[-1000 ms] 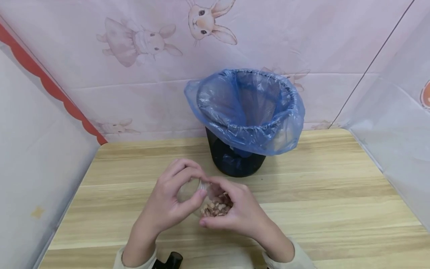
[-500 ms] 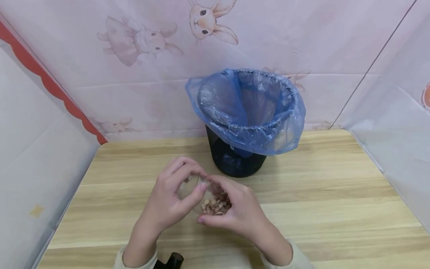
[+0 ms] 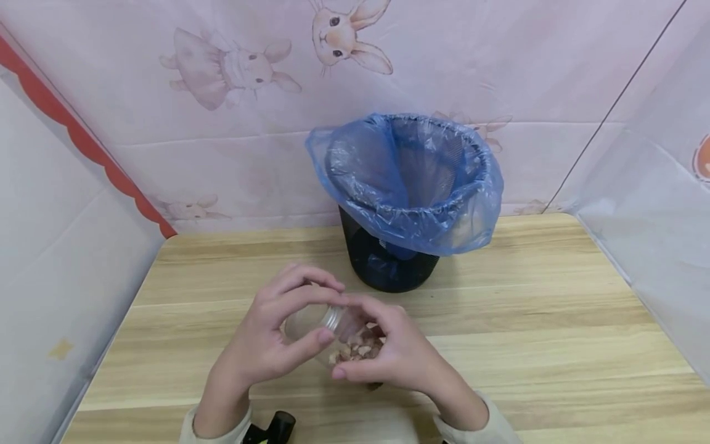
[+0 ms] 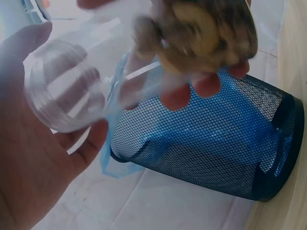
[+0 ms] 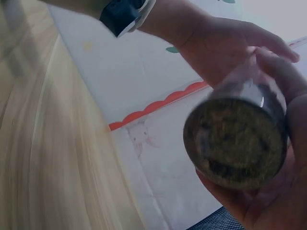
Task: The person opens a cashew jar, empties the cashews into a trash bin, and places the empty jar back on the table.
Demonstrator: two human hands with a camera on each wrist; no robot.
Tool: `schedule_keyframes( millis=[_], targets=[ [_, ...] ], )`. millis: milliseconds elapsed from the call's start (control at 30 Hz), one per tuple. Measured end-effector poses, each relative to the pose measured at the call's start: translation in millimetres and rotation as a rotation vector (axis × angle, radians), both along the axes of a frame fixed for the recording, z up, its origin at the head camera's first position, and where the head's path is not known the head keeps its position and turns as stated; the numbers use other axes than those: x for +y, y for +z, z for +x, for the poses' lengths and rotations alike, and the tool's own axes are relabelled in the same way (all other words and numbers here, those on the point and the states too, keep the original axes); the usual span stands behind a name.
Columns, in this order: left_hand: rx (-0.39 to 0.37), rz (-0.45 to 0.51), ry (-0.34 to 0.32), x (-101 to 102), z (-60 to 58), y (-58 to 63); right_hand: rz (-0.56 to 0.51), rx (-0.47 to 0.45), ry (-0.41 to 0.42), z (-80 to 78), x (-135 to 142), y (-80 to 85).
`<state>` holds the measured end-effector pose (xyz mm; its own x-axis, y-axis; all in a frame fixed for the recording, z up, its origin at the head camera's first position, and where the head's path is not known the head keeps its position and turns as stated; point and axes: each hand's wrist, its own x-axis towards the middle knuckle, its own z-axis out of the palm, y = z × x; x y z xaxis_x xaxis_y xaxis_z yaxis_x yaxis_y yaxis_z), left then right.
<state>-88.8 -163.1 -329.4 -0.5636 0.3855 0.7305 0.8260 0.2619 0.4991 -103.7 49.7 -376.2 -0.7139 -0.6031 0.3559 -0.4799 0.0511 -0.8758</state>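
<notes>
A clear jar (image 3: 355, 336) with brown and tan nut-like pieces (image 3: 360, 346) at its base end lies tilted between my hands. My right hand (image 3: 388, 345) grips its filled end; in the right wrist view the round jar base (image 5: 235, 143) faces the camera. My left hand (image 3: 266, 327) arches loosely around the threaded neck (image 3: 333, 317), its fingers reaching over toward the right index finger. In the left wrist view the clear neck end (image 4: 64, 86) sits near the left palm, and the left thumb (image 4: 36, 38) stands apart from it.
Behind the hands, a black mesh bin (image 3: 383, 262) lined with a blue plastic bag (image 3: 460, 225) stands on the wooden table (image 3: 543, 345). Rabbit-printed cloth (image 3: 222, 154) hangs behind the table, with pale panels on both sides. A dark device (image 3: 277, 425) is at the left wrist.
My left hand has loosened around the neck: the thumb has moved left and down, the fingers are straighter, and more of the threads shows. My right hand keeps its grip.
</notes>
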Motion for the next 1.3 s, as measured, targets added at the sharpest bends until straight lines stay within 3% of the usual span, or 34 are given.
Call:
schedule_keyframes(
  millis=[133,233,867,1067,1167,1300],
  targets=[
    [0.053,0.043,-0.046,1.6,-1.0,1.4,-0.035,-0.053,0.096,-0.2,0.9,0.6],
    [0.074,0.054,-0.044,3.0,-1.4,1.7,-0.035,-0.047,0.095,0.5,0.6,0.8],
    [-0.009,-0.013,0.16,6.0,-2.0,-2.8,0.062,0.18,-0.142,2.2,-5.1,-3.2],
    [-0.041,-0.04,0.194,5.3,-0.9,-3.8,0.075,0.215,-0.167,2.1,-5.9,-3.9],
    [-0.029,-0.043,0.171,3.8,-0.7,-2.5,0.065,0.188,-0.145,1.3,-4.5,-3.4],
    [0.03,0.007,0.066,2.7,-0.7,1.4,0.03,0.107,-0.061,-0.5,-0.8,-1.4]
  ],
)
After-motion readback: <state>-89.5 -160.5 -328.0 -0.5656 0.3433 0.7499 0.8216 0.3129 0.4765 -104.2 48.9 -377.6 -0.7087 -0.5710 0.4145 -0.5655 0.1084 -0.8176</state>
